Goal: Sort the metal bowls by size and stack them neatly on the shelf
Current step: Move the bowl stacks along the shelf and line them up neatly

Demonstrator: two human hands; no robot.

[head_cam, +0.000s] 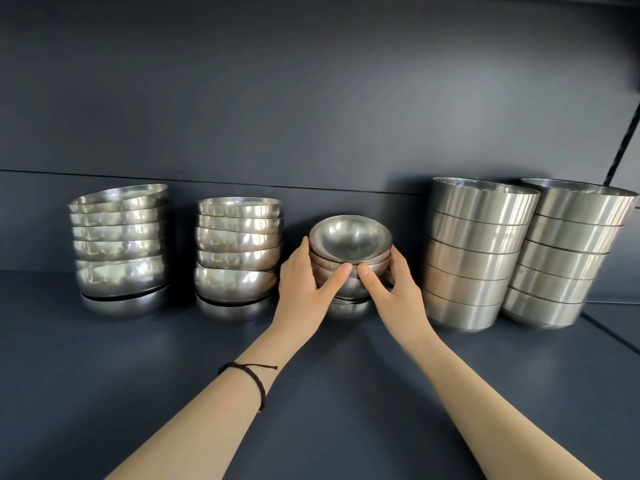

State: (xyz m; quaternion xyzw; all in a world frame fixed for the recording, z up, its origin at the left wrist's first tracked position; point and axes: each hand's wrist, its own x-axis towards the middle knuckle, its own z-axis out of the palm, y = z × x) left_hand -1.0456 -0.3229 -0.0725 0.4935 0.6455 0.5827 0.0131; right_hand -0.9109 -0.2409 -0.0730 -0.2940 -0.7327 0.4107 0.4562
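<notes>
Steel bowls [481, 206] fill the dark shelf [138, 362] in 5 stacks; we see the left hand [303, 285] and right hand [394, 289] both clasping the small middle stack [349, 245] from its sides.

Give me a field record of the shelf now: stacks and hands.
surface: dark blue-grey shelf
stacks: five in a row
far left: tall stack of rounded shiny steel bowls, top bowl tilted
next: similar rounded-bowl stack
centre: short stack of small rounded steel bowls
right: stack of straight-sided brushed steel bowls
far right: matching straight-sided stack
left hand: grips centre stack's left side
right hand: grips its right side
</notes>
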